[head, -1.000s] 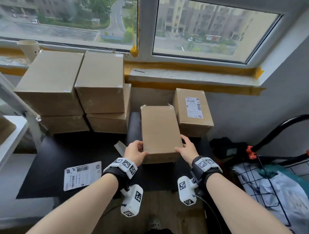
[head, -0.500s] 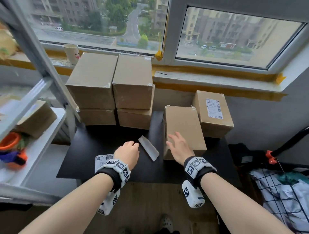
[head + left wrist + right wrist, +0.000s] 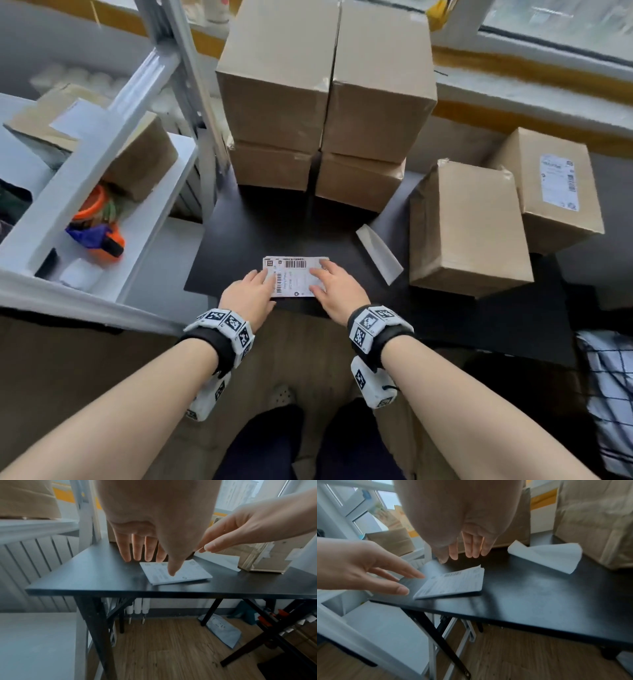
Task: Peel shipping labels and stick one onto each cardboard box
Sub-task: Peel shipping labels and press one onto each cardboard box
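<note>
A small stack of shipping labels lies near the front edge of the black table. My left hand is at the stack's left edge with straight fingers. My right hand reaches over its right side, fingers also straight. Neither hand grips anything. An unlabelled cardboard box stands to the right. Behind that one is a box with a label on top. Several plain boxes are stacked at the back.
A peeled white backing sheet lies between the labels and the unlabelled box. A white metal shelf at the left holds a box and an orange and purple item. A wire basket with cloth is at the right.
Both hands let go of the unlabelled box and moved left to the label stack. The head view swung left and down.
</note>
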`<state>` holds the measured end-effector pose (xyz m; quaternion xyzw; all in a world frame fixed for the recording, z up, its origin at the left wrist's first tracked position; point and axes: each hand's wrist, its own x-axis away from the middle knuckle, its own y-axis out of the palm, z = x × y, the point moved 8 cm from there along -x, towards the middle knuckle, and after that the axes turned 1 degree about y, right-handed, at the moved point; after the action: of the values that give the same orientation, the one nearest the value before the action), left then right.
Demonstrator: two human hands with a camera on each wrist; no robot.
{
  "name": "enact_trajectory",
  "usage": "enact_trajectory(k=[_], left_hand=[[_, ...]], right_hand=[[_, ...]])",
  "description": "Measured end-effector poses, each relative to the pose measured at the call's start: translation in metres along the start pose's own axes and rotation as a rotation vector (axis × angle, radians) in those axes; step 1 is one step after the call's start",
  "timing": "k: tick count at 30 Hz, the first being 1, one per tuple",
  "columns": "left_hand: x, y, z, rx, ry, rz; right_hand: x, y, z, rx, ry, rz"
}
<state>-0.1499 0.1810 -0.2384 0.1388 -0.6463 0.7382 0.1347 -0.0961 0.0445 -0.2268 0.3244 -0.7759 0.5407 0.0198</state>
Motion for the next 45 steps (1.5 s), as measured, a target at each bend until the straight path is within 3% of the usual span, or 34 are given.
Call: enact_trajectory(k=[6, 11, 19, 25, 32, 40, 45], left_hand=[[-0.004, 0.034, -0.008, -0.108, 0.089, -0.04], [0.0, 0.024, 0.0, -0.187, 0.242, 0.204], [0.004, 0.023, 0.012, -0.17, 0.345, 0.18], [0.003, 0.024, 0.014, -0.038, 0.297, 0.276], [0.004, 0.011, 0.004, 0.155, 0.146, 0.355], [-0.002, -0.008, 0.007, 0.209, 0.159, 0.414], [-0.005, -0.043, 0.016, 0.212, 0.168, 0.37]], right_hand=[[-0.018, 0.033, -0.021, 0.104, -0.109, -0.04], [-0.017, 0.048, -0.021, 0.07, -0.085, -0.073], [-0.009, 0.048, -0.019, 0.086, -0.1, -0.085], [0.001, 0.05, -0.021, 0.1, -0.133, -0.049], [0.004, 0.042, -0.024, 0.009, -0.178, 0.114], [0.002, 0.024, -0.027, -0.091, -0.133, 0.145], [0.004, -0.021, -0.034, -0.08, -0.115, 0.245]])
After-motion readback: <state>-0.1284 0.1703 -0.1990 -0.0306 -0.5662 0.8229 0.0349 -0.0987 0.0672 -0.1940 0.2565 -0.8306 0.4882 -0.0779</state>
